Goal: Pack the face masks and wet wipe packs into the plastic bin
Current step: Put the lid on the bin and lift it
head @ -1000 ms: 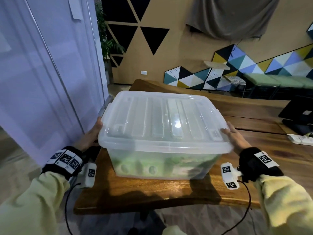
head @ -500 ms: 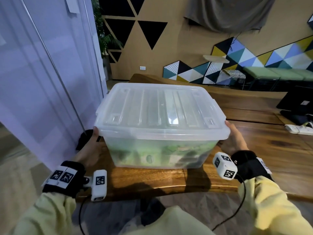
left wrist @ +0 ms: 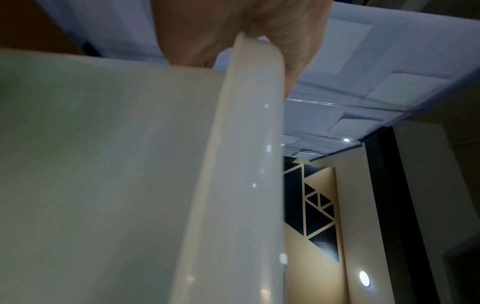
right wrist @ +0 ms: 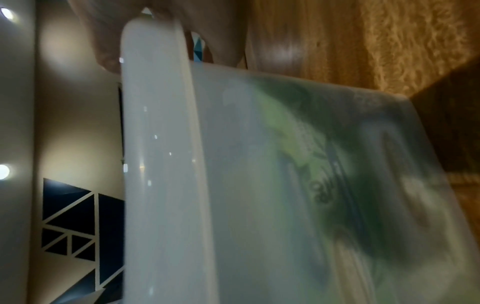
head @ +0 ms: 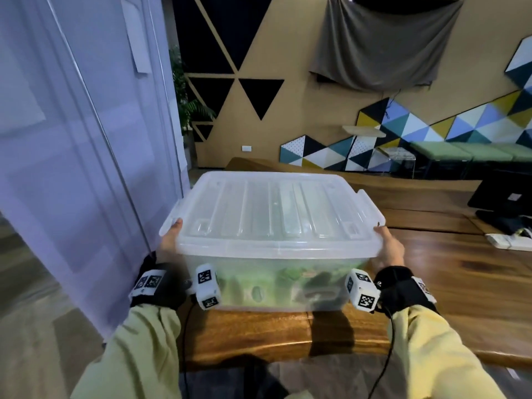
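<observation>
The plastic bin (head: 270, 277) is seen closed under its translucent lid (head: 270, 211), at the near end of the wooden table (head: 460, 277); whether its base rests on the wood or is just lifted off cannot be told. Green packs (head: 253, 286), taken to be the wet wipe packs, are visible through the front wall, along with darker items that cannot be identified; face masks cannot be made out. The bin's long axis is laid left to right across the body, so each short end is faced by one hand. The left hand (head: 169, 243) is clamped on the left rim, thumb over the lid edge, fingers tucked under the lip as confirmed in the left wrist view (left wrist: 233, 30). The right hand (head: 388, 249) is wrapped on the right rim the same way, fingers curled beneath the flange in the right wrist view (right wrist: 161, 26). Both hands are set equally near, symmetric about the bin's middle. Packing is judged finished, with the load about to be carried; an even two-sided pull is called for, or the lid latch (head: 371, 208) may pop.
</observation>
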Demonstrator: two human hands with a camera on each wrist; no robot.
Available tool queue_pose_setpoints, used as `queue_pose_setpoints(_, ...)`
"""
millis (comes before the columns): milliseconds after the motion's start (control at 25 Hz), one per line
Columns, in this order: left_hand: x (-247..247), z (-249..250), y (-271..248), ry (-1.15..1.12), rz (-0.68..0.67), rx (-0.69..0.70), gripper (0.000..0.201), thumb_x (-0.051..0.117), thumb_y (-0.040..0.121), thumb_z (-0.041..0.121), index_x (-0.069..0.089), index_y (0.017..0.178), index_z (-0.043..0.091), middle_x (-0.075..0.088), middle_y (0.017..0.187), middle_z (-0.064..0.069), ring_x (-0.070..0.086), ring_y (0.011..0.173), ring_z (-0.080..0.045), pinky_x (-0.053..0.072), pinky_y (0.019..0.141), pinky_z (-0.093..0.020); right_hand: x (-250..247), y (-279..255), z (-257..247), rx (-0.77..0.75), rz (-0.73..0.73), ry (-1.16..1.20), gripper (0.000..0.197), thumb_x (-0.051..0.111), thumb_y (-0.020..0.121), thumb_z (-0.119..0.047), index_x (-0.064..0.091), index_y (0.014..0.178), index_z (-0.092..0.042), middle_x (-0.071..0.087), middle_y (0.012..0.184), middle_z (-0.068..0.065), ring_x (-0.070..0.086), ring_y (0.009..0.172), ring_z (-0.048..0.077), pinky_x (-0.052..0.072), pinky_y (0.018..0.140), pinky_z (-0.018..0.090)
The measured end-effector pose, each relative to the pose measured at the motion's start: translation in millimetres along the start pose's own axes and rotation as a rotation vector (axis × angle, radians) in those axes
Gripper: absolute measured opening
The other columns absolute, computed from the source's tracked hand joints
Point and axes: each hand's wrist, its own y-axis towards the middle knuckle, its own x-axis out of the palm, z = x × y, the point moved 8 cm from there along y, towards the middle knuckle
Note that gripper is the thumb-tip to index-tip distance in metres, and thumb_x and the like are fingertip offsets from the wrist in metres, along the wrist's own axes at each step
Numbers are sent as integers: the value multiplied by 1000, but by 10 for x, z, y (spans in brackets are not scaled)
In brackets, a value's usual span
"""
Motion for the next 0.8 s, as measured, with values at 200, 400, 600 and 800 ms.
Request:
queue_pose_setpoints(200, -131, 7, 409, 87, 5, 60, 18, 63, 85, 17, 58, 100, 8, 60, 99, -22, 59, 74, -28, 49, 61, -33, 80, 38, -94, -51, -35, -167, 56, 69, 80, -10, 44, 129, -3, 57, 112, 17, 58, 81, 25, 51, 67, 32)
queue_pose_setpoints(400, -46, 149, 491, 288, 29, 149, 35, 70, 80, 6, 49, 107, 7, 58, 100, -15, 57, 78, -26, 53, 71, -33, 215, 92, -199, -109, -146, -294, 77, 66, 78, 4, 28, 142, -15, 46, 121, 11, 57, 90, 28, 46, 80, 41)
queue_pose_setpoints(600, 158, 343, 607, 455, 58, 242, 39, 68, 78, 5, 53, 114, 3, 59, 107, -17, 58, 97, -31, 45, 79, -33, 430, 243, -282, -179, -105, -439, 71, 64, 78, 5, 32, 140, -9, 51, 119, 14, 54, 100, 31, 46, 90, 42)
queue_pose_setpoints(800, 304, 451, 679, 595, 78, 313, 43, 65, 78, 7, 56, 120, 5, 61, 116, -14, 58, 108, -33, 46, 92, -38, 588, 447, -402, -289, -51, -748, 68, 70, 75, -8, 42, 137, -7, 53, 133, 16, 53, 117, 33, 40, 105, 44)
